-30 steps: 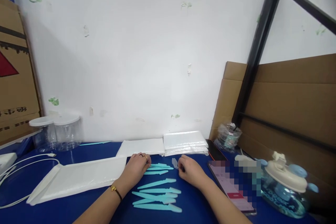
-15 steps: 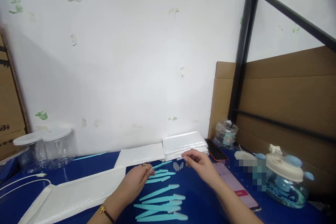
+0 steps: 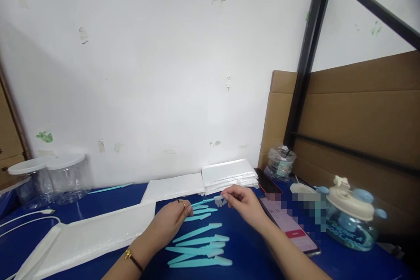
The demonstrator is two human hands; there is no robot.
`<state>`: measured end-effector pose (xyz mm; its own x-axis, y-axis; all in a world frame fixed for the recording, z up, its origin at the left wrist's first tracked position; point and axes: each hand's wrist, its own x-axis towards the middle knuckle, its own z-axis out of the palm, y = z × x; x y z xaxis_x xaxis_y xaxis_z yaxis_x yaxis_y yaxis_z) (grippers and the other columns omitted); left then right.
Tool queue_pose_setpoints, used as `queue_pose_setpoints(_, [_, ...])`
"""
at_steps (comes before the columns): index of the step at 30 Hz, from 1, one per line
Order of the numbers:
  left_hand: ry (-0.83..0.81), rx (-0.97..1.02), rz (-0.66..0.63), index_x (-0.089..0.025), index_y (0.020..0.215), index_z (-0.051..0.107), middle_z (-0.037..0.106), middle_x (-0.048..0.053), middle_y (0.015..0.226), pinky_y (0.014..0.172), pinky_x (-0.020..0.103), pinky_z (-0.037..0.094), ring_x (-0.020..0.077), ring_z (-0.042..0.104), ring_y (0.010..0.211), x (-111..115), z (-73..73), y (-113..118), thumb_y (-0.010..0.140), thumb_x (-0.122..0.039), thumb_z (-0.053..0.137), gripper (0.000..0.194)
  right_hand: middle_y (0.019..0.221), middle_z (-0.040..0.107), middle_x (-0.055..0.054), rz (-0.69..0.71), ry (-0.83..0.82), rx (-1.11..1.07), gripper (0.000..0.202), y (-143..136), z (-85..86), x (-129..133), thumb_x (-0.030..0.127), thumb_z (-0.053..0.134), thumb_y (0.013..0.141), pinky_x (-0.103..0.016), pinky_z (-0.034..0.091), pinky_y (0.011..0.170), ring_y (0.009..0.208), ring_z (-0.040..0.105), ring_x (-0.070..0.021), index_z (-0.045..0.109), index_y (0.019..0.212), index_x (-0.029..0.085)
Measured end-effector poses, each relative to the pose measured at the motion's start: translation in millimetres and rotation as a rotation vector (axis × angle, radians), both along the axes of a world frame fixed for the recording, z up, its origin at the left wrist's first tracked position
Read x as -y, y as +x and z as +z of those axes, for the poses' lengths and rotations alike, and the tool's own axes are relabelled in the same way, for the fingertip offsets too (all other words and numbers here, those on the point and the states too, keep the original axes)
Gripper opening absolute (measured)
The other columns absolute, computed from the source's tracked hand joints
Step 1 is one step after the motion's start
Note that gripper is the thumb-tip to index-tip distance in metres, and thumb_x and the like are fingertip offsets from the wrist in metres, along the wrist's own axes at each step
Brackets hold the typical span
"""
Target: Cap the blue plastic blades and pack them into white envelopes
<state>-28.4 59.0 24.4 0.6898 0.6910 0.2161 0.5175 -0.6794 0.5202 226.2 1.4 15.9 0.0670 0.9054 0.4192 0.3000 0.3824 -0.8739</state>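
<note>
Workroom corner with padded mailers (image 3: 229,170), cardboard (image 3: 361,118)

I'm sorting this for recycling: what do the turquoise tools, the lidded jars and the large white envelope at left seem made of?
Turquoise tools: probably smooth molded plastic, given their evenly colored, similar handles.
Lidded jars: clear, glossy plastic or glass walls, see-through with reflections.
Large white envelope: likely plastic film, slightly shiny and creased.

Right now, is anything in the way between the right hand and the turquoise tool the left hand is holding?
Nothing visible: the right hand's fingertips are at or very near the tip of the turquoise tool in the left hand. Small translucent pieces show just below that tip, not between.
</note>
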Motion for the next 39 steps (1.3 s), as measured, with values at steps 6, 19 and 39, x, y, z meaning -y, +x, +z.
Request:
queue_pose_setpoints(6, [0.013,-0.026,-0.022,-0.022,0.082,0.059,0.062,0.0,0.08,0.071,0.024,0.038,0.0152,0.055,0.077,9,0.1,6,0.094,-0.042,0.025,0.041,0.058,0.057,0.001,0.066,-0.059,0.002,0.027,-13,-0.8,2,0.041,0.063,0.077,-0.023,0.04,0.052,0.052,0.053,-0.0113,0.068,0.081,0.015])
queue_pose_setpoints(19, [0.156,-0.223,0.094,-0.025,0.092,0.061,0.062,0.001,0.097,0.077,0.027,0.037,0.019,0.055,0.091,-10,-13.6,-6,0.079,-0.028,0.056,0.015,0.058,0.059,0.001,0.262,-0.455,0.357,0.018,10,-10.7,2,0.03,0.059,0.075,-0.019,0.039,0.043,0.044,0.052,-0.0095,0.068,0.076,0.015])
queue_pose_setpoints(39, [0.222,-0.284,0.013,-0.02,0.079,0.057,0.061,0.004,0.082,0.068,0.026,0.039,0.017,0.057,0.077,-8,-15.1,-2,0.085,-0.018,0.038,0.021,0.07,0.062,0.001,0.062,-0.176,0.467,0.008,18,-21.4,-11,0.016,0.06,0.074,-0.02,0.041,0.057,0.063,0.054,-0.0124,0.067,0.077,0.018])
